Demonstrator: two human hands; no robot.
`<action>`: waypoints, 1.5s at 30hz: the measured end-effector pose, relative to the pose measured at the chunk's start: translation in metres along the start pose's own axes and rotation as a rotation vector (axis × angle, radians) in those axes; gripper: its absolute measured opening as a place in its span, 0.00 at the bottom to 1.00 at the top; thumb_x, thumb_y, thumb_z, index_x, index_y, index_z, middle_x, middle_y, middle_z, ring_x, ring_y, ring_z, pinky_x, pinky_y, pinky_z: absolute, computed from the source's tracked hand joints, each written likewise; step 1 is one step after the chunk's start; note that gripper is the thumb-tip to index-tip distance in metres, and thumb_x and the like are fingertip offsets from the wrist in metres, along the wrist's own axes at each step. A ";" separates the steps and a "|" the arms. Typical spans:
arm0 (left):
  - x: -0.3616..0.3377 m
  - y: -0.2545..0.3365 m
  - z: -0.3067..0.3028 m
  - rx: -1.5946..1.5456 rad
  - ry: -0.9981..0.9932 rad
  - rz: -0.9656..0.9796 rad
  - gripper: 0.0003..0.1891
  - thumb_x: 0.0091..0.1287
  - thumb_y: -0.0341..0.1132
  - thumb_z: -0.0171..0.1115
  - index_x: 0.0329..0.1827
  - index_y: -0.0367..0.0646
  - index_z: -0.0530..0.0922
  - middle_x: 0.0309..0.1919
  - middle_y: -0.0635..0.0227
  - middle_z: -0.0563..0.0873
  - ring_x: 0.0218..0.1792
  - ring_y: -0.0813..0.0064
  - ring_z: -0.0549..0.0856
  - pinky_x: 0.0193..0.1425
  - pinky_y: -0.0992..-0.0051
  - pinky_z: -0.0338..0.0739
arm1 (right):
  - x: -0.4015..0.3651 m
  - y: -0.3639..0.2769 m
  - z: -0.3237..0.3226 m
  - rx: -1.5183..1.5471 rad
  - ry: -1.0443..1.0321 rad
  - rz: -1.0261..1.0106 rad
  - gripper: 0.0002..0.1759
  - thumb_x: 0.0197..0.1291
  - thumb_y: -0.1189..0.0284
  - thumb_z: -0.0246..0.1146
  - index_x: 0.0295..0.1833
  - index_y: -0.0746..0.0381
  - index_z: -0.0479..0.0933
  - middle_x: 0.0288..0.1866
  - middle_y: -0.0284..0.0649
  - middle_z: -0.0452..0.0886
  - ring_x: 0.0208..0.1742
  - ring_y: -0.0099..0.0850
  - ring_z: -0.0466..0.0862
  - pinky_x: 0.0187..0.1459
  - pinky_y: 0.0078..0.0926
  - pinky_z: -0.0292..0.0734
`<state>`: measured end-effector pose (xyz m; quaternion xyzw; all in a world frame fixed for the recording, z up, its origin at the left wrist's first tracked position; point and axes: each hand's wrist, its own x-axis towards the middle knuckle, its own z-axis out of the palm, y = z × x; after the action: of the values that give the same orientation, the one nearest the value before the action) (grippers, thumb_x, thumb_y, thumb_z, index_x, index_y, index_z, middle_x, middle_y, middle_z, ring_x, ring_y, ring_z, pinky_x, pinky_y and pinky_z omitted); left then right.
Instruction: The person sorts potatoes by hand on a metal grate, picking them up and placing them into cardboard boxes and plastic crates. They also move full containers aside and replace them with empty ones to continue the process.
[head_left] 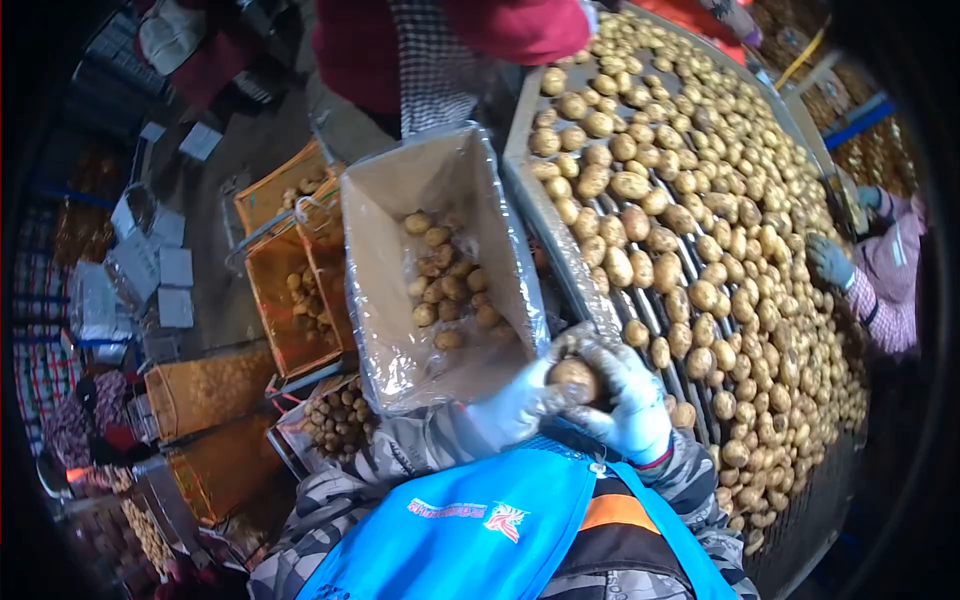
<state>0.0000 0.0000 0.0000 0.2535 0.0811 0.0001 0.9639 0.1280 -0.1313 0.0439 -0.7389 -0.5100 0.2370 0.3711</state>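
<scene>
My left hand (522, 398) and my right hand (632, 402), both in dirt-stained pale gloves, meet in front of my blue apron. Between them is a brown potato (573, 381), with the fingers of both hands closed around it. Just beyond my left hand stands a box (405, 190) lined with clear plastic. Several potatoes (450, 290) lie on its bottom. To the right of my hands, a slatted sorting table (655, 345) carries a thick spread of potatoes (740, 300).
Across the table, a co-worker's gloved hand (829, 262) reaches over the potatoes. Another person's red sleeve (515, 30) is at the top. Orange mesh-sided crates (270, 290) and a potato-filled container (338, 418) stand left of the box. White cartons (175, 268) lie farther left.
</scene>
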 end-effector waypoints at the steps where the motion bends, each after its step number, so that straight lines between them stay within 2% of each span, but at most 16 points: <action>1: -0.003 0.006 -0.006 -0.192 0.036 -0.020 0.39 0.66 0.31 0.64 0.77 0.46 0.51 0.52 0.60 0.76 0.45 0.70 0.84 0.38 0.82 0.81 | 0.000 -0.003 0.004 -0.054 0.020 -0.074 0.35 0.50 0.64 0.73 0.63 0.66 0.71 0.58 0.52 0.76 0.60 0.47 0.78 0.60 0.38 0.73; 7: -0.009 0.013 -0.035 -0.083 0.291 0.059 0.17 0.65 0.45 0.62 0.49 0.45 0.74 0.46 0.51 0.82 0.40 0.57 0.84 0.39 0.64 0.84 | -0.084 0.024 -0.013 0.221 0.241 0.362 0.33 0.54 0.76 0.68 0.66 0.66 0.67 0.57 0.43 0.76 0.52 0.29 0.79 0.49 0.26 0.77; 11: 0.001 0.019 -0.043 -0.576 0.220 -0.192 0.21 0.71 0.52 0.49 0.49 0.43 0.75 0.47 0.43 0.79 0.43 0.49 0.81 0.33 0.61 0.81 | -0.117 0.037 -0.005 0.862 0.396 0.537 0.30 0.60 0.77 0.61 0.68 0.69 0.64 0.60 0.42 0.73 0.59 0.27 0.74 0.59 0.27 0.70; 13: 0.013 0.015 -0.032 -0.672 0.184 -0.196 0.28 0.73 0.56 0.43 0.60 0.40 0.72 0.57 0.39 0.74 0.56 0.39 0.76 0.46 0.48 0.83 | -0.114 0.043 -0.002 0.562 0.452 0.422 0.25 0.60 0.79 0.60 0.64 0.69 0.68 0.55 0.44 0.76 0.53 0.28 0.77 0.55 0.26 0.73; 19: 0.030 0.004 -0.017 -0.371 0.230 -0.160 0.27 0.70 0.55 0.48 0.61 0.41 0.72 0.54 0.44 0.78 0.52 0.43 0.78 0.38 0.60 0.81 | -0.124 0.031 -0.011 0.338 0.294 0.363 0.27 0.58 0.74 0.64 0.64 0.66 0.70 0.55 0.48 0.78 0.56 0.36 0.79 0.57 0.31 0.73; 23: -0.006 0.047 -0.085 0.060 0.376 0.123 0.21 0.68 0.44 0.59 0.57 0.39 0.75 0.54 0.46 0.78 0.51 0.52 0.82 0.41 0.58 0.86 | -0.147 0.035 -0.023 0.194 0.348 0.392 0.27 0.57 0.74 0.65 0.63 0.66 0.71 0.55 0.48 0.78 0.55 0.36 0.79 0.57 0.32 0.73; 25: -0.015 0.063 -0.136 0.532 0.880 0.285 0.21 0.64 0.36 0.62 0.59 0.39 0.74 0.54 0.50 0.78 0.54 0.57 0.79 0.54 0.59 0.80 | -0.160 0.051 -0.024 0.171 0.374 0.416 0.26 0.57 0.74 0.65 0.63 0.66 0.71 0.55 0.47 0.79 0.55 0.35 0.80 0.57 0.32 0.73; 26: -0.015 0.062 -0.133 0.536 0.876 0.285 0.21 0.64 0.36 0.62 0.59 0.39 0.74 0.54 0.50 0.78 0.54 0.57 0.79 0.54 0.59 0.80 | -0.160 0.050 -0.028 0.309 0.396 0.521 0.26 0.57 0.73 0.65 0.62 0.66 0.72 0.55 0.47 0.79 0.56 0.37 0.80 0.57 0.32 0.73; 27: -0.010 0.063 -0.127 1.266 0.914 0.361 0.22 0.63 0.33 0.62 0.60 0.39 0.73 0.54 0.51 0.77 0.57 0.58 0.77 0.59 0.60 0.75 | -0.161 0.055 -0.034 0.144 0.416 0.469 0.27 0.56 0.73 0.65 0.62 0.65 0.72 0.54 0.48 0.79 0.55 0.40 0.80 0.57 0.32 0.74; 28: -0.004 0.063 -0.117 2.003 0.869 0.422 0.24 0.61 0.30 0.61 0.62 0.38 0.72 0.55 0.52 0.77 0.59 0.59 0.75 0.65 0.61 0.70 | -0.164 0.061 -0.041 0.017 0.412 0.473 0.27 0.55 0.72 0.66 0.62 0.65 0.72 0.54 0.49 0.79 0.55 0.42 0.80 0.56 0.33 0.75; 30: 0.036 0.038 -0.083 1.656 0.560 0.547 0.27 0.56 0.25 0.62 0.62 0.36 0.72 0.57 0.52 0.77 0.59 0.56 0.75 0.67 0.63 0.67 | -0.166 0.077 -0.046 -0.117 0.438 0.466 0.27 0.55 0.71 0.66 0.61 0.64 0.73 0.54 0.51 0.78 0.53 0.45 0.81 0.55 0.35 0.76; 34: 0.128 0.001 -0.003 2.048 -0.032 0.696 0.24 0.50 0.26 0.64 0.55 0.40 0.77 0.53 0.56 0.81 0.54 0.57 0.80 0.61 0.62 0.73 | -0.129 0.118 -0.063 -0.320 0.526 0.303 0.26 0.54 0.67 0.66 0.59 0.62 0.74 0.50 0.49 0.81 0.53 0.47 0.80 0.52 0.36 0.77; 39: 0.230 -0.055 -0.005 2.534 -0.276 0.469 0.24 0.51 0.31 0.62 0.55 0.50 0.77 0.57 0.57 0.77 0.49 0.57 0.78 0.48 0.59 0.73 | -0.095 0.123 -0.090 -0.316 0.522 0.466 0.28 0.56 0.64 0.64 0.62 0.61 0.72 0.58 0.50 0.77 0.58 0.46 0.77 0.57 0.38 0.74; 41: 0.256 -0.059 -0.001 2.644 -0.282 0.131 0.21 0.52 0.33 0.63 0.52 0.52 0.79 0.56 0.60 0.77 0.50 0.59 0.78 0.49 0.59 0.73 | -0.094 0.132 -0.091 -0.368 0.508 0.508 0.28 0.57 0.62 0.63 0.63 0.61 0.72 0.58 0.50 0.77 0.58 0.46 0.77 0.57 0.38 0.74; 43: 0.244 -0.035 0.008 2.311 -0.195 0.197 0.20 0.52 0.33 0.63 0.50 0.46 0.79 0.51 0.61 0.80 0.51 0.58 0.80 0.51 0.58 0.75 | -0.099 0.137 -0.086 -0.376 0.512 0.502 0.28 0.58 0.61 0.63 0.63 0.60 0.72 0.57 0.49 0.77 0.56 0.46 0.78 0.57 0.38 0.74; 45: 0.231 -0.020 -0.017 1.466 -0.076 0.282 0.18 0.57 0.35 0.60 0.51 0.41 0.77 0.50 0.60 0.81 0.51 0.59 0.81 0.50 0.63 0.79 | -0.102 0.141 -0.089 -0.303 0.526 0.534 0.28 0.57 0.62 0.63 0.63 0.60 0.72 0.55 0.48 0.78 0.54 0.45 0.80 0.54 0.37 0.76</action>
<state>0.2249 0.0000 -0.0603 0.8389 -0.0062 0.0607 0.5409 0.2368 -0.2822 -0.0162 -0.9272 -0.2170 0.0498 0.3013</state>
